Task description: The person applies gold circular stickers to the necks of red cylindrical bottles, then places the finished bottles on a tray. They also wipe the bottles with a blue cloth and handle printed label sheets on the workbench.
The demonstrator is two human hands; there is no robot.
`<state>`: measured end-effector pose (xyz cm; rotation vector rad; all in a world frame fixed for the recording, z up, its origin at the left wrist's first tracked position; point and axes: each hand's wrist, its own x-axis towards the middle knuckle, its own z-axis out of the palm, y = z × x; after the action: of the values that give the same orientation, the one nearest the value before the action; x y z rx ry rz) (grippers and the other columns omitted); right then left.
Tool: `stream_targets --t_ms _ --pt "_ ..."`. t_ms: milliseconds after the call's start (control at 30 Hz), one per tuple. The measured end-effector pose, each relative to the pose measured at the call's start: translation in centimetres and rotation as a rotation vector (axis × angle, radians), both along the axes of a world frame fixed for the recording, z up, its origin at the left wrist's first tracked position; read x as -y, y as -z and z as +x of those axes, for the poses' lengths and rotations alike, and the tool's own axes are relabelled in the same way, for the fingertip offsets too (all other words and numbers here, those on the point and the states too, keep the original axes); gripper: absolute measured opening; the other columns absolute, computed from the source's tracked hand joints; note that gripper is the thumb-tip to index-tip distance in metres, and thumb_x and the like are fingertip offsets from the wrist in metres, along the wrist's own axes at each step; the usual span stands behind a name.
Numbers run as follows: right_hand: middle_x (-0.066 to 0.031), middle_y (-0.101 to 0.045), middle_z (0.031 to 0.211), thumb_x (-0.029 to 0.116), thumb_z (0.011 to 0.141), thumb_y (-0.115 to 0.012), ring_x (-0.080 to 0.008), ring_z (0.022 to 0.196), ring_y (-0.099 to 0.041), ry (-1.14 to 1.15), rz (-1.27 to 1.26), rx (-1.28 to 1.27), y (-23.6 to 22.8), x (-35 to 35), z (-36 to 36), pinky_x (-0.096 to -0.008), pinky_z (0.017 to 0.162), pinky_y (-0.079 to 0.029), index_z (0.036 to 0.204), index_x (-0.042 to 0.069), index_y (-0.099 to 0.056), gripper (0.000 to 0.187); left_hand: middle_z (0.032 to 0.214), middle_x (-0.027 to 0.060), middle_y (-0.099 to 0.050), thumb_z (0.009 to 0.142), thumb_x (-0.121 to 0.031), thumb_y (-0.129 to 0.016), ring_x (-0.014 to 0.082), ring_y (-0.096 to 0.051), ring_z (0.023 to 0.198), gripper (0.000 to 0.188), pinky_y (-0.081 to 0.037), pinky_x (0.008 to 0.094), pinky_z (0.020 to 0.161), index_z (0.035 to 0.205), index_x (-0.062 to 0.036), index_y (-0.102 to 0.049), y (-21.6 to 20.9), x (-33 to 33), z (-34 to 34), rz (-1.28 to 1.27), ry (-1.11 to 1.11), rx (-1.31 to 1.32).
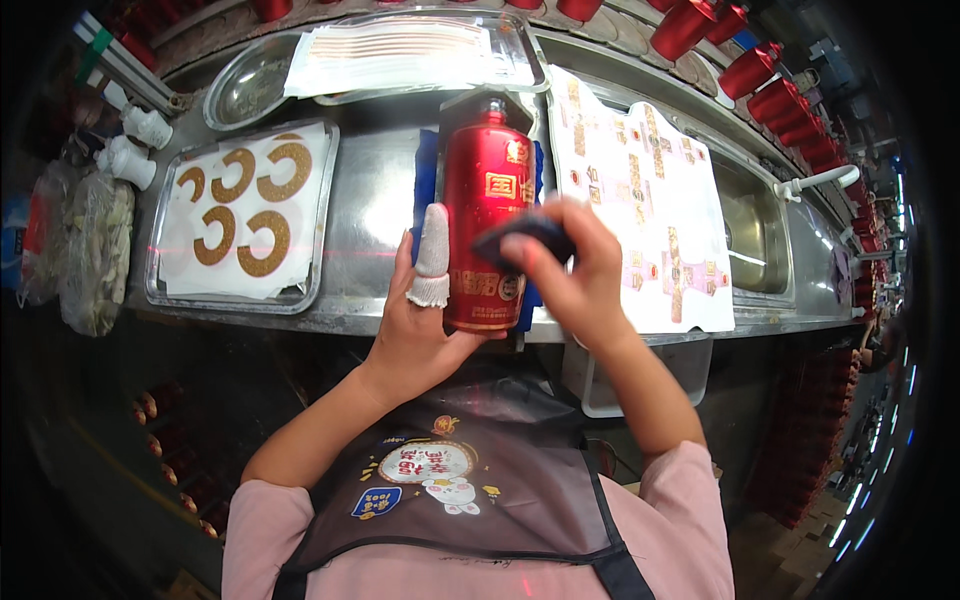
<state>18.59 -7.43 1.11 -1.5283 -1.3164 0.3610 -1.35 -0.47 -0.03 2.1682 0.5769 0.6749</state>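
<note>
Apron (pixel 500 480) dark, nearest camera. Left hand (pixel 420 320) cups base of red bottle (pixel 487 210), fingers wrapped, white cot on one finger. Right hand (pixel 570 275) presses dark pad (pixel 525 240) against bottle side, fingers closed on pad. Bottle upright over blue cloth (pixel 427 170) at steel counter edge. Beyond: tray (pixel 320 215) of gold ring labels left, label sheet (pixel 650 210) right.

bottle (pixel 487 215): glossy red glaze; worktop (pixel 375 200): brushed metal; finger cot (pixel 432 255): white knit cloth

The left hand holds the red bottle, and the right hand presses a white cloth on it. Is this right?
Not quite. In the head view the right hand presses a dark pad, not a white cloth, on the red bottle. The left hand does hold it.
</note>
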Motion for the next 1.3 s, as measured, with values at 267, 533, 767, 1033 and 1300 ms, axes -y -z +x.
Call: stream_targets --t_ms 267,533,767,1033,1300 --pt "-0.0118 -0.065 0.079 0.005 0.076 -0.077 -0.0251 0.076 -0.066 -0.217 0.287 0.359 -3.4 -1.9 -0.1 -0.0363 0.065 -0.051 0.097 0.007 -0.072 0.021 0.159 0.0312 -0.025 0.076 -0.033 -0.087 0.0461 -0.036 0.143 0.117 -0.019 0.0535 0.123 0.158 0.0045 -0.012 0.4 -0.9 -0.8 -0.120 0.027 0.035" --pt "-0.0089 -0.068 0.080 0.006 0.077 -0.081 -0.0240 0.069 -0.062 0.159 0.263 0.284 -3.3 -4.7 1.4 -0.0325 0.064 -0.049 0.093 0.005 -0.070 0.020 0.167 0.0228 -0.014 0.087 -0.035 -0.076 0.0346 -0.009 0.156 0.093 0.008 0.0596 0.120 0.160 -0.0064 -0.025 1.0 -1.6 -1.7 0.241 0.120 -0.381" --pt "-0.0124 -0.062 0.075 0.003 0.078 -0.077 -0.0270 0.070 -0.062 -0.266 0.186 0.202 -4.5 -0.5 -1.5 -0.0359 0.065 -0.051 0.087 0.003 -0.067 0.014 0.161 0.0220 -0.031 0.079 -0.042 -0.082 0.0380 -0.036 0.147 0.116 -0.002 0.0644 0.118 0.161 -0.0024 -0.011 2.0 -2.5 -1.3 -0.024 0.074 -0.165" --pt "-0.0068 -0.067 0.079 -0.005 0.072 -0.079 -0.0192 0.066 -0.062 -0.340 0.453 0.338 -0.6 1.8 -1.0 -0.0321 0.060 -0.049 0.097 0.008 -0.072 0.029 0.166 0.0254 -0.015 0.070 -0.036 -0.088 0.0424 -0.019 0.153 0.119 -0.010 0.0638 0.118 0.160 -0.0043 -0.019 -0.3 -1.0 0.0 0.158 -0.016 -0.157" --pt "-0.0064 -0.067 0.079 -0.007 0.079 -0.073 -0.0208 0.069 -0.064 -0.160 0.402 0.164 1.1 3.9 -2.8 -0.0304 0.064 -0.050 0.093 0.003 -0.071 0.017 0.163 0.0294 -0.019 0.068 -0.036 -0.090 0.0449 -0.023 0.151 0.121 -0.013 0.0596 0.121 0.159 -0.0007 -0.020 -0.2 -1.7 -0.1 0.077 0.047 -0.113"
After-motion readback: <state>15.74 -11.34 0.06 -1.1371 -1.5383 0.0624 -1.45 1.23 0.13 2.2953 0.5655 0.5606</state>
